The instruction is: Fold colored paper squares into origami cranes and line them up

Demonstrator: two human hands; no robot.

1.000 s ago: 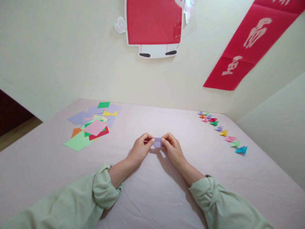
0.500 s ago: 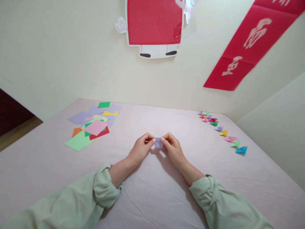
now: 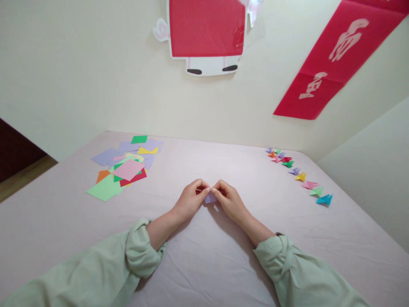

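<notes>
A small piece of purple paper (image 3: 210, 198) is pinched between my two hands, low over the middle of the cloth-covered surface. My left hand (image 3: 193, 198) grips its upper left part between thumb and forefinger. From the other side, my right hand (image 3: 229, 199) pinches its upper right part, thumb close to the left thumb. The fingertips hide the paper's top edge; its lower part shows beneath them. Whether it is folded in layers I cannot tell.
Loose coloured paper sheets (image 3: 129, 169) lie overlapping at the left. Along the right side runs a slanting row of several small folded paper figures (image 3: 301, 176). Behind the pale cloth (image 3: 179, 264) rises a wall with a red decoration (image 3: 206, 30) and a red banner (image 3: 322, 72).
My thumbs have come closer together at the top of the purple paper. The paper has tilted and sits slightly lower, with less of it showing. The view has shifted a little.
</notes>
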